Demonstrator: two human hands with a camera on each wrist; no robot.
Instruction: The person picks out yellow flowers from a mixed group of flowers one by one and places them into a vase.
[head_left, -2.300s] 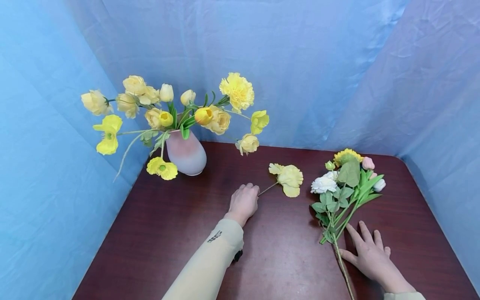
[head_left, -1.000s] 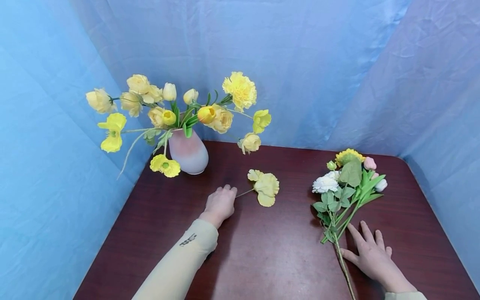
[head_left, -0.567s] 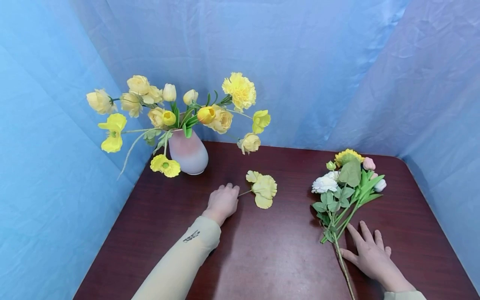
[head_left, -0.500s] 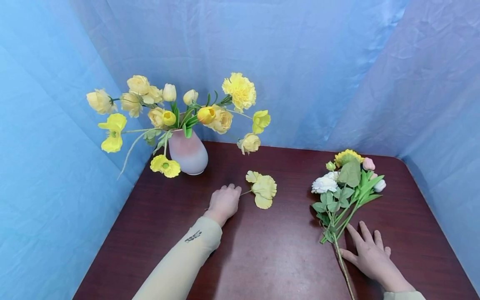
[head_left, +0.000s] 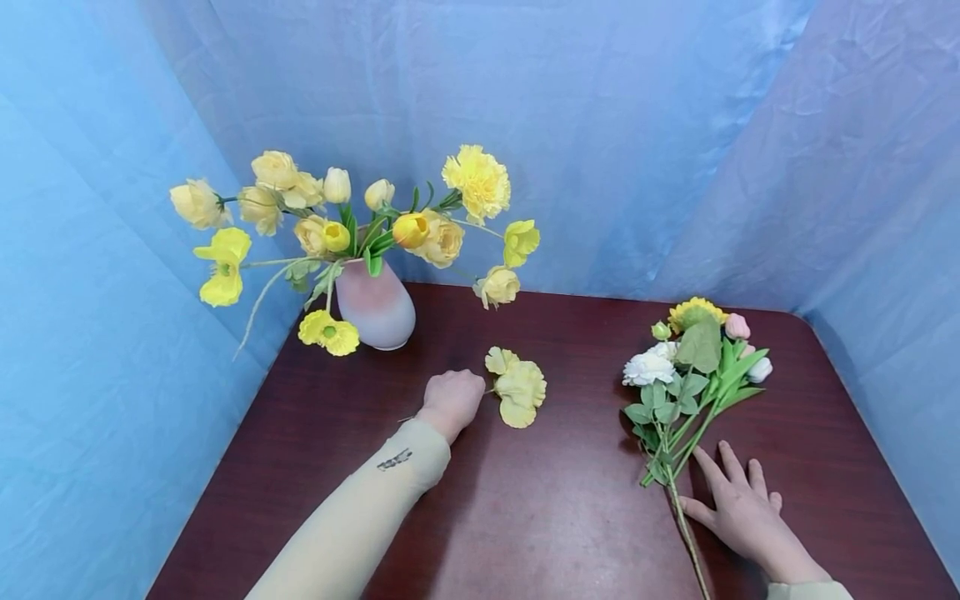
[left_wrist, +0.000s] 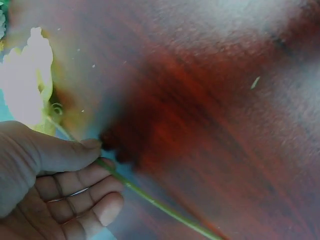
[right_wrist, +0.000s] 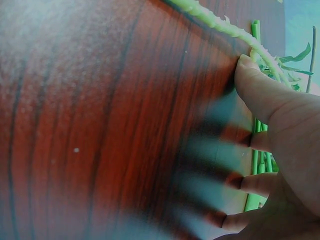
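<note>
My left hand (head_left: pixel 454 402) pinches the thin green stem (left_wrist: pixel 150 199) of a pale yellow flower between thumb and fingers, low over the table. The flower's head (head_left: pixel 519 392) shows just right of the hand, and at the left edge of the left wrist view. My right hand (head_left: pixel 750 517) rests on the table with its fingers spread. Its thumb tip is right at the thick stem (right_wrist: pixel 225 25) of a loose bunch of flowers. That bunch has a white bloom (head_left: pixel 649 368), a yellow bloom (head_left: pixel 697 313), pink tulips (head_left: pixel 737 327) and green leaves.
A pink-and-white vase (head_left: pixel 378 308) holding several yellow flowers stands at the back left. Its blooms reach out sideways, one poppy (head_left: pixel 328 333) hanging low in front. Blue cloth (head_left: pixel 585 150) hangs behind and beside the dark red-brown table (head_left: pixel 570 500).
My left hand has drawn the yellow flower leftward, away from the bunch, then turned at the wrist and slid along the stem toward the bloom. The right hand has stayed put.
</note>
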